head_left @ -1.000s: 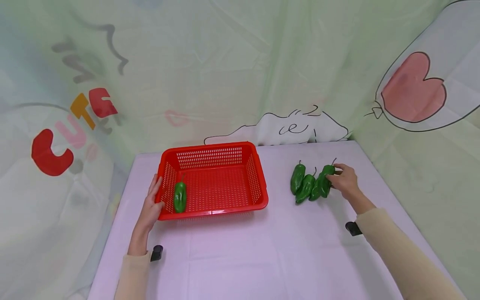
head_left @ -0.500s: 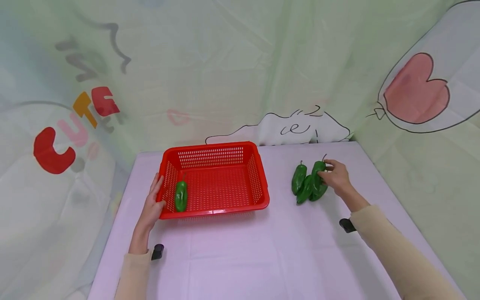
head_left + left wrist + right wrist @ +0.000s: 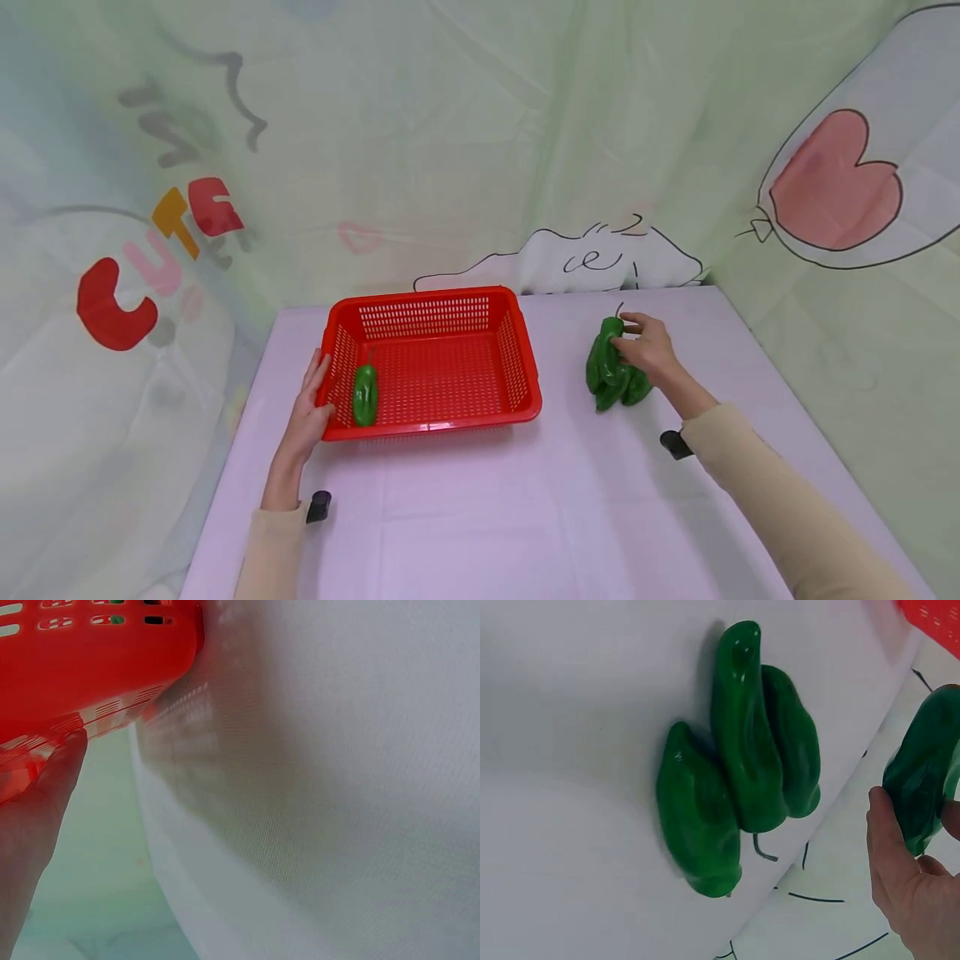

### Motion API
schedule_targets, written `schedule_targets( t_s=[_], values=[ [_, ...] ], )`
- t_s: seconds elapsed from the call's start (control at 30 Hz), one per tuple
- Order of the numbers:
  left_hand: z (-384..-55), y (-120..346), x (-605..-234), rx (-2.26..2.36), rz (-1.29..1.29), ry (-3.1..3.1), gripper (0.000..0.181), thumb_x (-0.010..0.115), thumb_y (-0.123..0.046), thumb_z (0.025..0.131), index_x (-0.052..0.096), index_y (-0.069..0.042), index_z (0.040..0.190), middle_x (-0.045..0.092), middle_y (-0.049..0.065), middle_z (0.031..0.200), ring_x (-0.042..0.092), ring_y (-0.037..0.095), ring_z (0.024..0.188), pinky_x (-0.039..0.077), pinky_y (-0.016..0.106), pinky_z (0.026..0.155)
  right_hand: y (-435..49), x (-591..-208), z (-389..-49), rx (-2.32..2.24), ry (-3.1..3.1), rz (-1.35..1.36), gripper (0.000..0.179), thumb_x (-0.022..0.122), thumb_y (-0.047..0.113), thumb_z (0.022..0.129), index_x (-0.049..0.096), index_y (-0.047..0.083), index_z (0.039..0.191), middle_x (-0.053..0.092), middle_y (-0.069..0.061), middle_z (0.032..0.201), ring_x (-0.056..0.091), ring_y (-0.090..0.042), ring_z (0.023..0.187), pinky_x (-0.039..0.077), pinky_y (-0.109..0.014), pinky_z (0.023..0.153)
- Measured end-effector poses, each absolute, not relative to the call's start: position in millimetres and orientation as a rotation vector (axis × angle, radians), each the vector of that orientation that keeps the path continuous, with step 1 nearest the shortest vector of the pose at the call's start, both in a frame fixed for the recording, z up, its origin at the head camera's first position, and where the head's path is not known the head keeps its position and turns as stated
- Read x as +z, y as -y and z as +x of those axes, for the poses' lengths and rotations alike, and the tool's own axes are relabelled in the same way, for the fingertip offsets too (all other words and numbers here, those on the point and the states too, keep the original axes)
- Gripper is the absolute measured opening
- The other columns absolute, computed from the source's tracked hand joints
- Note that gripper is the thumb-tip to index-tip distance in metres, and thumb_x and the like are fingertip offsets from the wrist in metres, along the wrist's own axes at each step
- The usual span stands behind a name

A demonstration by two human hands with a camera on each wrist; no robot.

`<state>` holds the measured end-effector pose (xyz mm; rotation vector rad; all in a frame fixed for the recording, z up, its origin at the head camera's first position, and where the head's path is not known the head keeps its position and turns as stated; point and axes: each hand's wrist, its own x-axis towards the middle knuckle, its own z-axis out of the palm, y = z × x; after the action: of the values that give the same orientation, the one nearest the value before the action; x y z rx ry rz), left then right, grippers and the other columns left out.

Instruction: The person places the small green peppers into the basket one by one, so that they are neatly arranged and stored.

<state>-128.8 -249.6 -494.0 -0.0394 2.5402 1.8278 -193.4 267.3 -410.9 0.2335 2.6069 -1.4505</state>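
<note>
My right hand (image 3: 649,346) pinches a green pepper (image 3: 611,335) between thumb and fingers, lifted off the table with its stem upward. In the right wrist view, three more green peppers (image 3: 744,742) lie close together on the table; the held pepper partly hides them in the head view. A red plastic basket (image 3: 429,427) stands to the left, with one green pepper (image 3: 365,395) inside near its left wall. Against the basket's left side rests my left hand (image 3: 303,417), fingers straight along the outside and thumb touching the rim near the front corner.
A pale, cloth-covered table (image 3: 465,517) carries everything. Printed curtains (image 3: 450,167) hang around its back and sides. A dark wrist device (image 3: 318,505) sits at the left cuff, another device (image 3: 676,445) at the right cuff.
My right hand has lifted a pepper from the right of the pile and carried it leftward over the other peppers. The left hand stays at the basket.
</note>
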Motion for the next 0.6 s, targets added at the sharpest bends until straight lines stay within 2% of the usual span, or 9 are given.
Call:
schedule_targets(
  t_s=[0.4, 0.6],
  values=[
    [-129, 251, -493, 1.826, -0.036, -2.546, 0.083, 0.042, 0.015, 0.086, 0.019, -0.019, 0.159, 0.001, -0.007, 0.166, -0.001, 0.022, 0.151, 0.029, 0.055, 0.112, -246, -408, -198, -1.454, -2.615, 0.16, 0.059, 0.052, -0.001, 0.096, 0.029, -0.007, 0.15, 0.034, -0.038, 0.146, 0.056, -0.048, 0.116, 0.053, -0.05, 0.089],
    [-129, 250, -492, 1.841, -0.031, -2.527, 0.082, 0.042, 0.017, 0.087, 0.019, -0.016, 0.159, 0.0, -0.005, 0.166, -0.003, 0.021, 0.151, 0.022, 0.054, 0.116, -242, -407, -197, -1.452, -2.614, 0.153, 0.06, 0.052, -0.001, 0.096, 0.029, -0.006, 0.151, 0.034, -0.037, 0.146, 0.056, -0.047, 0.115, 0.055, -0.047, 0.088]
  ],
)
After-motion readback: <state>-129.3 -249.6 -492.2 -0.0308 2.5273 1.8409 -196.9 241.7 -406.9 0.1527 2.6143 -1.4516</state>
